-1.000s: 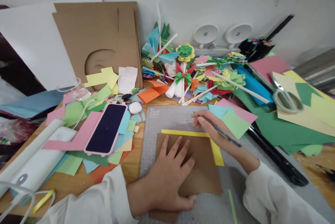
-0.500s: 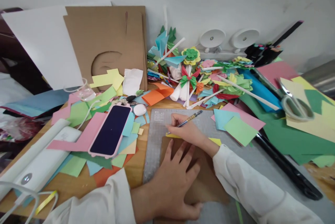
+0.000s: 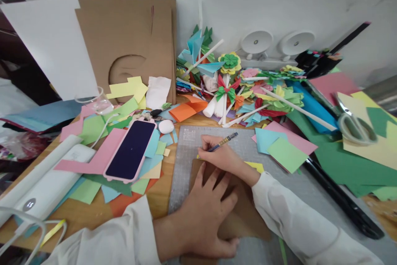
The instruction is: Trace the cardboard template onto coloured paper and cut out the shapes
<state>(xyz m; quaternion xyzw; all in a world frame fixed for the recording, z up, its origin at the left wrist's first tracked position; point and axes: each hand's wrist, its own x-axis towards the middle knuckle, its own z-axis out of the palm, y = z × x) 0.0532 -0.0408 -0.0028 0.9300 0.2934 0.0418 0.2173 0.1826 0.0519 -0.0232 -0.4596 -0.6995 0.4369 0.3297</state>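
My left hand [image 3: 206, 215] lies flat with fingers spread on a piece of brown cardboard [image 3: 245, 215]. Just beyond it, my right hand [image 3: 221, 155] is closed around a pen [image 3: 223, 141], whose tip points down to the left near the cardboard's far edge. From under the cardboard and my right hand, yellow paper [image 3: 254, 166] shows in part; the rest of it is covered. All of this rests on a grey cutting mat [image 3: 182, 174]. The pen's tip is hard to make out behind my fingers.
Left of the mat lie a phone [image 3: 130, 149] and many paper scraps. Scissors [image 3: 356, 124] and a long black tool [image 3: 344, 199] are on the right. Paper flowers [image 3: 229, 62] pile up at the back, beside leaning cardboard sheets [image 3: 127, 29] against the wall.
My right hand and the pen have shifted slightly left along the cardboard's far edge. The left hand stays pressed on the cardboard. The camera view has moved a little.
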